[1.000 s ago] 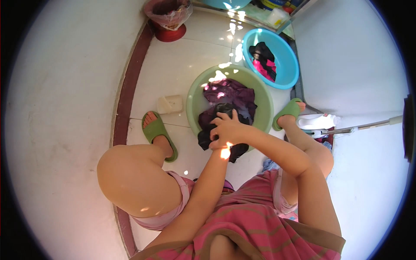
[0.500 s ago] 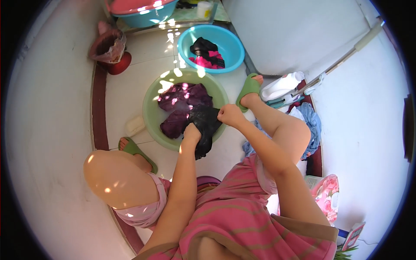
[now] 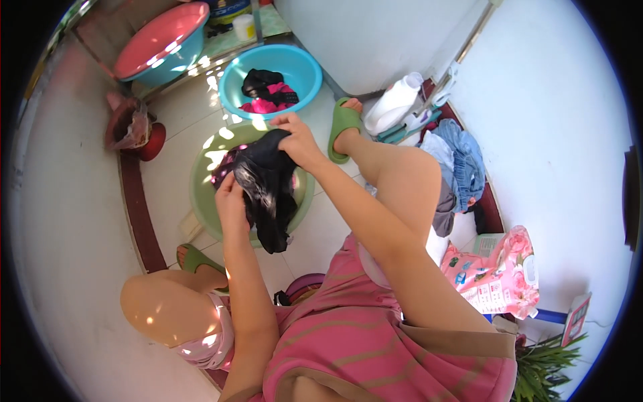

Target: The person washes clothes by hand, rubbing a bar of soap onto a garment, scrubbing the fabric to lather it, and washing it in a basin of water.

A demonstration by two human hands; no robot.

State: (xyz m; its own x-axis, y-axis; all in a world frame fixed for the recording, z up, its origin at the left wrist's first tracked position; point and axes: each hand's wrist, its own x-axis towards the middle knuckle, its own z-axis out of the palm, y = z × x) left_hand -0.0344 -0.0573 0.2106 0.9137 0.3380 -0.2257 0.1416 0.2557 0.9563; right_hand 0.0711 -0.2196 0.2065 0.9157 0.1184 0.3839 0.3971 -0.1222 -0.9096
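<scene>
A wet black garment [image 3: 266,191] hangs spread between my two hands, over the green basin [image 3: 201,191] on the floor. My left hand [image 3: 232,206] pinches its left edge, and my right hand [image 3: 299,143] grips its upper right corner. Pale, shiny patches, perhaps suds, mark the cloth. Behind it a dark purple garment [image 3: 221,171] lies in the basin, mostly hidden. Just beyond stands a blue basin [image 3: 312,75] with black cloth [image 3: 262,82] and bright pink cloth [image 3: 260,106] in it.
A pale oblong block [image 3: 191,226] lies left of the green basin. To the right are a white bottle [image 3: 395,102], heaped denim clothes [image 3: 463,161] and a pink floral bag [image 3: 499,275]. A red-and-blue basin [image 3: 164,43] sits far left, above a bin [image 3: 127,127].
Both hands have raised the black garment out toward me and opened it wider. My view has turned, so the basins now appear farther left.
</scene>
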